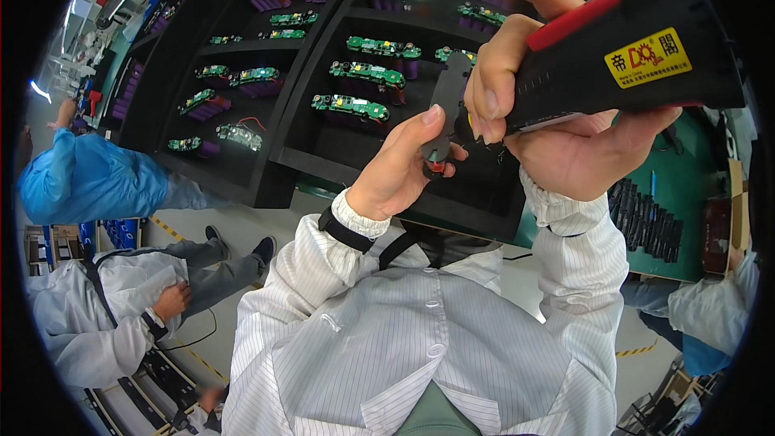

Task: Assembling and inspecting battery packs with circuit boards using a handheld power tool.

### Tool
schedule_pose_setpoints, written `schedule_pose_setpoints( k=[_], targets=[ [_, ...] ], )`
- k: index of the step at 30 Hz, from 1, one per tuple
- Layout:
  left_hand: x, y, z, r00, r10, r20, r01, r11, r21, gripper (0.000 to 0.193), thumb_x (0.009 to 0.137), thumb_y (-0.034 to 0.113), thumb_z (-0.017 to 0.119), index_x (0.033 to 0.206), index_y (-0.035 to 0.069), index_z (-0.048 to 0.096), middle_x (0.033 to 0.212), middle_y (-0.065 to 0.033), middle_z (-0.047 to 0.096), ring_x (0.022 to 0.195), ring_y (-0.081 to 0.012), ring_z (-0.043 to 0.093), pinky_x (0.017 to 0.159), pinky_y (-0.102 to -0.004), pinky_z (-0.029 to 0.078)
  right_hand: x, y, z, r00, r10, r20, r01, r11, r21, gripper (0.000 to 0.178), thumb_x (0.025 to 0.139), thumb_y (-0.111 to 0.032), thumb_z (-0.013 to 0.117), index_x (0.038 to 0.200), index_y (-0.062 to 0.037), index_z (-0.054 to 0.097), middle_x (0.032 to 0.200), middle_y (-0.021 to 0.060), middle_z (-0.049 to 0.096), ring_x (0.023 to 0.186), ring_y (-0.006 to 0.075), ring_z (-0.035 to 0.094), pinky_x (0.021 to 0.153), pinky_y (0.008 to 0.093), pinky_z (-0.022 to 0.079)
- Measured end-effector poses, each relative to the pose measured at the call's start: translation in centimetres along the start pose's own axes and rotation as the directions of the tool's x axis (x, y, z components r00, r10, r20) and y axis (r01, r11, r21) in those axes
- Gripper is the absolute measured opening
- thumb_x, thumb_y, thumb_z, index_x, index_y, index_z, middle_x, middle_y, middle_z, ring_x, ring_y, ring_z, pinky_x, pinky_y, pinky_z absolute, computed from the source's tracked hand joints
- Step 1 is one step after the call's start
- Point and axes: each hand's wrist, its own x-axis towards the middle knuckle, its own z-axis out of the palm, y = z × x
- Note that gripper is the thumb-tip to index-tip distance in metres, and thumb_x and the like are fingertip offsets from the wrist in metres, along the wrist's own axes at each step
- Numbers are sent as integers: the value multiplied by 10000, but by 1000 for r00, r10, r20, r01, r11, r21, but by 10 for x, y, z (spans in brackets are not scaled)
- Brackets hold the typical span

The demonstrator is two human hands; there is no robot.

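Observation:
My right hand (569, 153) is wrapped round a large black-and-red power tool (593, 85) with a yellow label, raised at the upper right. Its nose is hidden behind the fingers, which curl close to a dark, flat, strip-shaped part (448, 101). My left hand (395, 163) grips the lower end of that part, thumb along its side; a small red piece shows at the bottom end. Whether the tool touches the part cannot be seen. Beneath my hands, a black divided tray (311, 153) holds green circuit boards (349, 106) on purple cells.
Another black tray (257, 186) with similar boards lies to the left. On the green table (694, 153) at right are several narrow black parts (646, 218) and a blue pen (652, 183). Co-workers in blue (93, 178) and white (113, 299) coats are at left, another person (714, 307) at right.

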Motion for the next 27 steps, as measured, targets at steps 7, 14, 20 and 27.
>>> schedule_pose_setpoints(
  k=[7,14,20,27],
  targets=[
    [1,-1,0,1000,1,-1,-1,1000,-7,443,994,505,591,1212,119,583,1042,-20,627,982,-228,646,758,-337,517,-3,4,1,1000,15,-21,-14,999,45,1395,693,-1006,-18,1357,112,485,665,88,537,521,131,477,474,253,397],
    [1,-1,0,1000,-4,-13,4,1000,-15,515,969,541,621,1184,74,632,1109,-32,626,951,-157,624,757,-297,487,9,-11,-14,979,101,177,-90,994,-66,1428,674,-1024,358,1460,167,300,742,83,558,553,165,541,524,297,469],
    [1,1,5,996,-29,-81,35,997,75,536,955,535,642,1192,55,612,1137,-53,628,953,-167,625,763,-294,500,-12,-25,-16,977,-59,-205,-59,849,-525,674,975,-309,621,1396,163,389,737,41,540,518,103,507,499,252,450],
    [13,-8,28,897,438,55,-406,770,491,979,739,216,903,1460,-28,288,1331,-151,519,1187,-201,559,1012,-367,486,-52,-36,-34,868,129,-480,-414,722,-555,372,855,-38,746,1204,25,632,756,-26,637,675,35,574,622,223,464]
  ],
)
